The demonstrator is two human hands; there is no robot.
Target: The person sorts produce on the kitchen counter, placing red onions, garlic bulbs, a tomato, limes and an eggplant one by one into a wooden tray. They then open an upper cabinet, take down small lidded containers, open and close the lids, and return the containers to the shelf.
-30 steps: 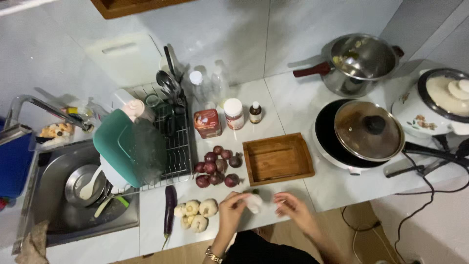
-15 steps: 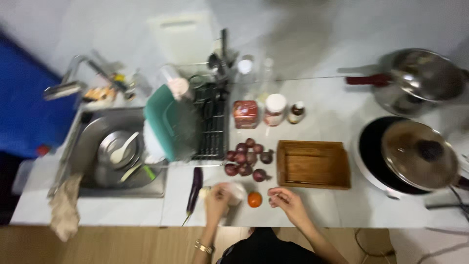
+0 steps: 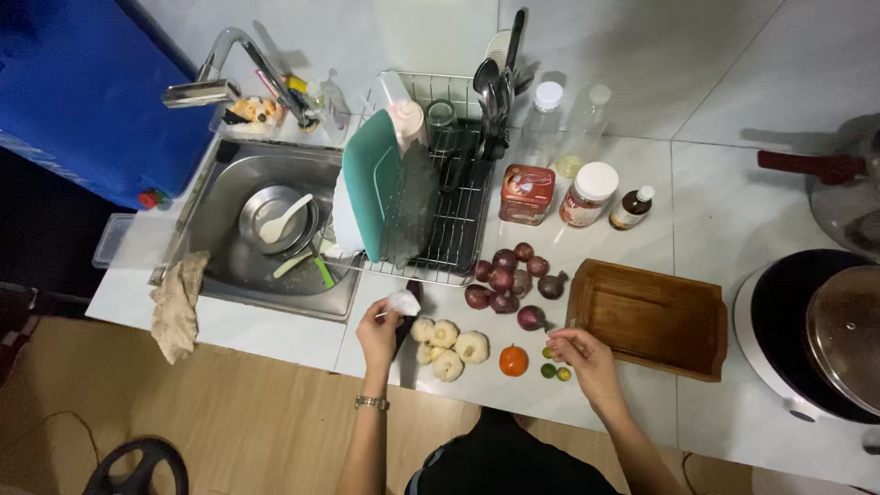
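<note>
While the left hand (image 3: 379, 328) keeps its grip clamped on a white wad (image 3: 402, 302), the right hand's (image 3: 587, 356) grip is unclear.

The sink (image 3: 220, 215) is shiny metal, and the tray (image 3: 651, 319) is matt brown wood. The counter (image 3: 715, 220) looks smooth and glossy white. The rag (image 3: 176, 307) at the counter's left edge is rough cloth.

Crumpled white wad (image 3: 403, 302) held near sink edge.
</note>
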